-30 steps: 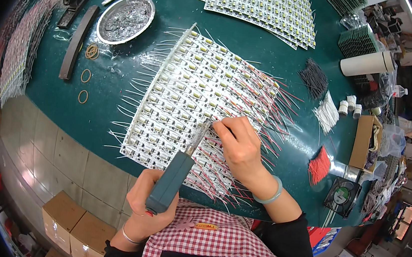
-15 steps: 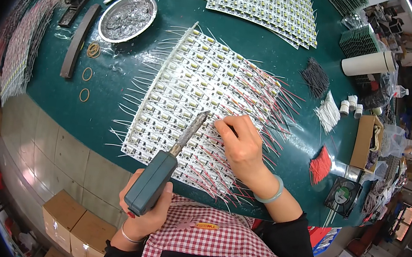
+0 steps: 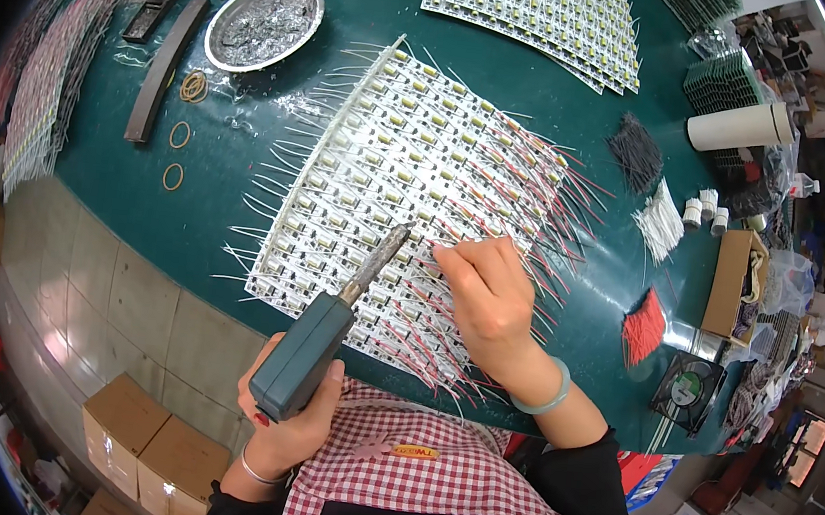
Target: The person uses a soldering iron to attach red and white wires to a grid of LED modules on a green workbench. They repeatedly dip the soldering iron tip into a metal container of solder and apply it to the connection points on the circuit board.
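Note:
My left hand (image 3: 302,402) is wrapped round the handle of a dark green soldering gun (image 3: 299,358). Its grey, crusted tip reaches up over a white panel of small circuit boards (image 3: 367,167) lying on the table. Just right of that tip, my right hand (image 3: 489,296) is closed in a pinch low over the panel, with what looks like a red wire at its fingertips; the fingers partly hide it. Rows of yellowish parts cover the panel. White wires (image 3: 281,168) stick out along its left side, and red wires (image 3: 571,189) fan out on its right.
A metal bowl of solder scraps (image 3: 263,25), rubber bands (image 3: 179,134) and a dark curved bar (image 3: 166,71) lie at the left. More panels (image 3: 529,13) are stacked at the back. Black (image 3: 635,150), white (image 3: 658,221) and red wire bundles (image 3: 642,327) and a small fan (image 3: 687,387) are at the right.
The soldering gun's tip and my right fingers have drawn slightly apart and sit a little nearer me on the panel. Both hands keep their grips.

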The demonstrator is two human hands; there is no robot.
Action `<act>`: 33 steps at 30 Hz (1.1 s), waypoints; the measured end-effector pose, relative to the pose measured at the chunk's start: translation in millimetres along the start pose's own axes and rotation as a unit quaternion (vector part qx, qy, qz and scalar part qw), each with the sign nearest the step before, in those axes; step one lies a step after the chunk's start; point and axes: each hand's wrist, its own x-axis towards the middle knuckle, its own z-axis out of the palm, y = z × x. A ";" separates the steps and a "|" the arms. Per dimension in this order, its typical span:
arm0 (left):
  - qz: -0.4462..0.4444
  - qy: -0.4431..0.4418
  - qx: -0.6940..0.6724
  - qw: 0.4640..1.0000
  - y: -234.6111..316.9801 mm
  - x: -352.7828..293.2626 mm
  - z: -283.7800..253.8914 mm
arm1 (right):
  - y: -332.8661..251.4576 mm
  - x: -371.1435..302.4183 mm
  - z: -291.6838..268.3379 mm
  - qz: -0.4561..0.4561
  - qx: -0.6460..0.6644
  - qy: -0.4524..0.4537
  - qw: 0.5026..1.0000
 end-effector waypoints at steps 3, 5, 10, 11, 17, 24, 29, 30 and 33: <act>-0.009 -0.009 -0.010 1.000 -2.9 -3.5 -0.3 | 0.7 -6.2 6.7 0.008 0.009 -0.012 1.000; -0.011 -0.010 -0.015 1.000 -4.3 -5.3 -0.1 | 1.7 -8.2 8.6 0.010 0.013 -0.022 1.000; -0.009 -0.017 -0.015 1.000 -2.9 -5.6 -0.1 | 1.0 -8.3 9.0 0.005 -0.001 -0.028 1.000; -0.001 -0.017 -0.008 1.000 -0.9 -4.4 -0.1 | 1.0 -8.6 9.1 0.004 -0.005 -0.030 1.000; 0.019 -0.028 0.012 0.999 -1.8 -4.7 -0.7 | 2.7 -8.6 10.5 0.004 -0.001 -0.027 1.000; 0.053 0.001 0.013 0.999 -0.4 -1.9 6.0 | 1.5 -7.0 8.3 0.001 -0.007 -0.038 0.999; 0.041 -0.003 0.022 0.999 0.5 -2.2 5.8 | 1.9 -5.8 8.5 -0.008 -0.009 -0.045 0.999; 0.040 -0.006 0.025 0.999 0.8 -2.0 5.5 | 2.0 -5.9 8.5 -0.008 -0.011 -0.046 0.999; 0.037 -0.006 0.016 0.999 1.2 -1.6 5.2 | 1.7 -5.8 8.3 -0.007 -0.017 -0.049 0.999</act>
